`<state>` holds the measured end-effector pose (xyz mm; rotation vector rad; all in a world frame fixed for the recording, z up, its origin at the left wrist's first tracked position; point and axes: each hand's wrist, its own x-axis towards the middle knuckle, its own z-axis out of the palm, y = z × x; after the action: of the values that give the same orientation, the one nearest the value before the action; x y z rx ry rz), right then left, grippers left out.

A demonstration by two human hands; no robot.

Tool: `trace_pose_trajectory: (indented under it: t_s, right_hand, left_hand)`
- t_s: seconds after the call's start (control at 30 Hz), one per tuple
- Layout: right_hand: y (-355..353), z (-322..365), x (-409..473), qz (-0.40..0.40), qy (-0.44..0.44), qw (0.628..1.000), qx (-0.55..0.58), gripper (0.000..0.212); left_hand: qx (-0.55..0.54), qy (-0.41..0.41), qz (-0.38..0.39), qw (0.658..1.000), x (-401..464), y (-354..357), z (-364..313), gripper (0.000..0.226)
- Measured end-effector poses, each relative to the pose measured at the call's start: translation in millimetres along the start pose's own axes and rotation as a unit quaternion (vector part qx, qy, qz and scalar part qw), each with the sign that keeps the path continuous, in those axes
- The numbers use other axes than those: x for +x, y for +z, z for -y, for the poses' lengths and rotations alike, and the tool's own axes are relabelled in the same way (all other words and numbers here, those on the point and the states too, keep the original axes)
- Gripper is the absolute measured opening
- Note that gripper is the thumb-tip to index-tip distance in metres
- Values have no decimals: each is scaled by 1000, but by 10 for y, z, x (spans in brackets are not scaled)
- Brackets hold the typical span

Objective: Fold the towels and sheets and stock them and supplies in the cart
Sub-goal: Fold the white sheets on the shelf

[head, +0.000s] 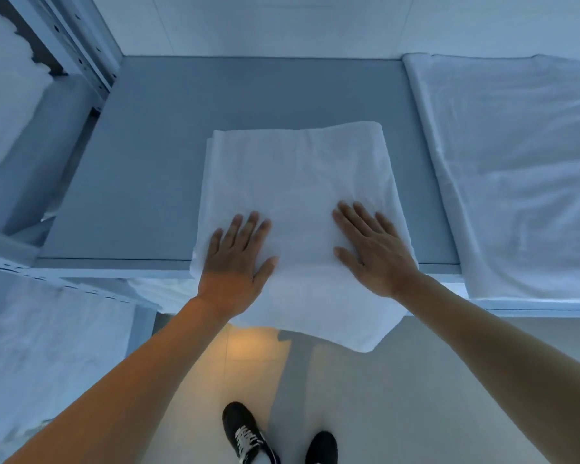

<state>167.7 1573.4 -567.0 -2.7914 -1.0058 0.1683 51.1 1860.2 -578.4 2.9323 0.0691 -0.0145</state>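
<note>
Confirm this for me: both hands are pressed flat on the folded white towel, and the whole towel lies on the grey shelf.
Not quite. Both the left hand and right hand do press flat on the folded white towel, but its near edge hangs past the front lip of the grey shelf, over the floor. The head view shows it.

left hand (236, 262): flat, palm down, fingers straight | right hand (374, 252): flat, fingers spread | arms: extended

White terry-cloth towel (298, 182) on a smooth matt grey shelf (141, 169); glossy tiled floor (399, 396).
</note>
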Motion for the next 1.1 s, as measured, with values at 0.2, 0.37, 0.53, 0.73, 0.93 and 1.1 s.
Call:
trace_pose_trajectory:
  t_s: [0.2, 0.37, 0.53, 0.73, 0.93, 1.1]
  right_hand:
    - [149, 144, -417, -23, 10, 999, -22, 93]
    - [104, -59, -414, -3, -30, 998, -62, 121]
    - [107, -204, -365, -35, -80, 992, -94, 112]
    - [34, -79, -441, -87, -121, 980, -133, 105]
    - [-346, 86, -422, -79, -115, 981, -133, 92]
    - [-1309, 240, 176, -129, -37, 981, -140, 60]
  left_hand:
    - [16, 53, 12, 998, -185, 36, 49, 92]
    - [62, 54, 7, 997, -181, 28, 28, 113]
    - [120, 71, -49, 989, -142, -13, -21, 111]
    - [175, 111, -59, 977, -237, -133, -27, 104]
    - [136, 113, -20, 984, -201, -646, 4, 75]
    - [108, 49, -69, 991, 358, -1609, 1, 56]
